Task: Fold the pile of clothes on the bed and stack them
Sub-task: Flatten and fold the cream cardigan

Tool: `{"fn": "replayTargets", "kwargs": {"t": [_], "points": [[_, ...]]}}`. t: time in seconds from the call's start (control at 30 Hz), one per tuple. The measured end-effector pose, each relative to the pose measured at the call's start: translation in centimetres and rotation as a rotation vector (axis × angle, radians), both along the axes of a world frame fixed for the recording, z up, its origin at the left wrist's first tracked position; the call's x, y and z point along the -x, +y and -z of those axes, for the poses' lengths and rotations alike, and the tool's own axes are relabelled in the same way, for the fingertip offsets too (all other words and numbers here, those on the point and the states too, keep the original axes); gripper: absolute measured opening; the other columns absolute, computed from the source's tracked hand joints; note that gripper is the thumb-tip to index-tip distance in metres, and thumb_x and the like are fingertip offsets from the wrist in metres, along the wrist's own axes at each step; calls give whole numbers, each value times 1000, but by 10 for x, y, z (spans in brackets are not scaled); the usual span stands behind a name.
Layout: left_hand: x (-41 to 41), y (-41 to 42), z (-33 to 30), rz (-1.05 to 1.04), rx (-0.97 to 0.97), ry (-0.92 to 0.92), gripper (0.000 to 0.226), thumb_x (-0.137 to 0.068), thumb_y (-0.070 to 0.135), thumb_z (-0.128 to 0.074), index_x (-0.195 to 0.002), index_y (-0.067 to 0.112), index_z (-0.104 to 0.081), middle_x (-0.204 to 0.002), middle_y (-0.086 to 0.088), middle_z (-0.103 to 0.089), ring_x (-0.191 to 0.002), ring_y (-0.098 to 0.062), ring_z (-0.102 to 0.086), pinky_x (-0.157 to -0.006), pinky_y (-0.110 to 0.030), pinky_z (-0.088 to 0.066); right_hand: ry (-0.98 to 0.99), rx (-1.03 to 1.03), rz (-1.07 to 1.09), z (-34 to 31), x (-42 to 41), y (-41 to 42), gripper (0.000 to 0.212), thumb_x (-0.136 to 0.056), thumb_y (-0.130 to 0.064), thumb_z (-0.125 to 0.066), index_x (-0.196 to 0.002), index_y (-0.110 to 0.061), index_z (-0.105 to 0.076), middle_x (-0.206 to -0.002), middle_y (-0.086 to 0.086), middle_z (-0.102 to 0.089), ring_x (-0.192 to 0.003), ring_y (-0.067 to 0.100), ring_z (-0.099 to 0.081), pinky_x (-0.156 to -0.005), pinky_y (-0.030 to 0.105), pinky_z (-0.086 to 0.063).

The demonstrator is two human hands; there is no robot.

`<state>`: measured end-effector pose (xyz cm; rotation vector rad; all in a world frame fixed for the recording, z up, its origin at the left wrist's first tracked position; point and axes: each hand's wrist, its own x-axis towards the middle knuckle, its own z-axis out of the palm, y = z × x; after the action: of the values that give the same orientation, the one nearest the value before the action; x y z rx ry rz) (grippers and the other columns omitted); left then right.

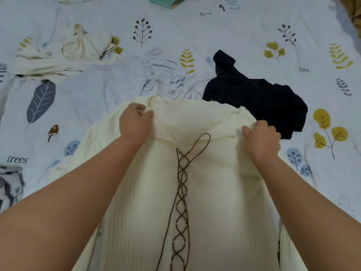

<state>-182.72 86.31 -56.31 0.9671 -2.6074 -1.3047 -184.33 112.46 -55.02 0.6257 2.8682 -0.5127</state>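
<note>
Bed (244, 32): pale blue sheet with leaf and tree prints, creased at centre. Cream ribbed top (214, 192) lies near me, centre of the bed, brown lacing (181, 184) running down its front. My left hand (134, 122) pinches the far left edge of its neckline; my right hand (260, 137) has fingers curled round the far right edge. Both raise that edge slightly. Dark navy garment (259, 96) crumpled just beyond my right hand, touching the cream top's far edge. Cream garment (82, 47) bunched far left, well apart. Teal item (162, 1) at far edge, mostly cut off
</note>
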Motion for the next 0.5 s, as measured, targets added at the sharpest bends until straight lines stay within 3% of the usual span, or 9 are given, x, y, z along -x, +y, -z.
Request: {"fn": "replayTargets", "kwargs": {"t": [0.07, 0.13, 0.2, 0.27, 0.33, 0.4, 0.47, 0.5], "points": [[7, -6, 4, 40, 52, -118, 33, -89, 31, -59, -114, 9, -57, -105, -4, -61, -101, -23, -57, -87, -33, -45, -89, -1, -33, 2, 9, 2, 48, -93, -39, -49, -126, -4, -44, -124, 18, -49, -117, 36, -41, -91, 45, -38], [11, -11, 9, 145, 154, -235, 20, -90, 30, -55, -90, 10, -60, -82, -4, -59, -83, -23, -55, -68, -30, -43, -139, 30, -94, 5, 17, 4, 38, -91, -34, -54, -114, -5, -49, -108, 15, -55, -107, 34, -50, -83, 41, -43], [12, -16, 13, 181, 220, -310, 32, -91, 27, -53, -64, 11, -48, -61, -1, -47, -63, -20, -50, -53, -28, -31, -91, 34, -144, 3, 25, 8, 16, -92, -20, -51, -95, -5, -53, -87, 12, -56, -92, 34, -55, -68, 35, -43], [10, -19, 13, 184, 334, -322, 30, -89, 31, -57, -70, 8, -53, -71, -7, -56, -75, -27, -57, -59, -31, -36, 137, -17, -108, -1, 33, 17, 16, -93, -17, -48, -94, -3, -55, -90, 17, -58, -94, 37, -54, -71, 39, -43], [7, -23, 16, 167, 569, -250, 45, -81, 37, -67, -104, 1, -54, -108, -19, -56, -103, -36, -51, -80, -42, -39, 299, -19, -55, -6, 39, 24, 21, -93, -21, -47, -100, -2, -54, -100, 19, -58, -100, 37, -49, -79, 44, -40], [4, -27, 18, 244, 694, -197, 63, -75, 42, -71, -119, 3, -48, -125, -20, -47, -115, -37, -42, -91, -44, -30, 176, 50, -83, -3, 42, 28, 26, -92, -28, -48, -103, -5, -51, -99, 15, -56, -97, 35, -50, -79, 43, -40], [6, -33, 18, 389, 672, -158, 42, -79, 41, -67, -105, 9, -58, -109, -14, -58, -106, -34, -51, -87, -41, -28, 14, 42, -183, 4, 41, 32, 27, -93, -32, -49, -97, -5, -49, -92, 15, -57, -88, 34, -54, -70, 38, -41], [9, -37, 15, 399, 615, -133, 31, -82, 39, -65, -93, 10, -60, -96, -11, -63, -97, -33, -56, -84, -38, -30, 39, 5, -205, 5, 43, 33, 27, -94, -31, -49, -94, -4, -49, -90, 17, -58, -86, 36, -55, -67, 37, -40]]}}
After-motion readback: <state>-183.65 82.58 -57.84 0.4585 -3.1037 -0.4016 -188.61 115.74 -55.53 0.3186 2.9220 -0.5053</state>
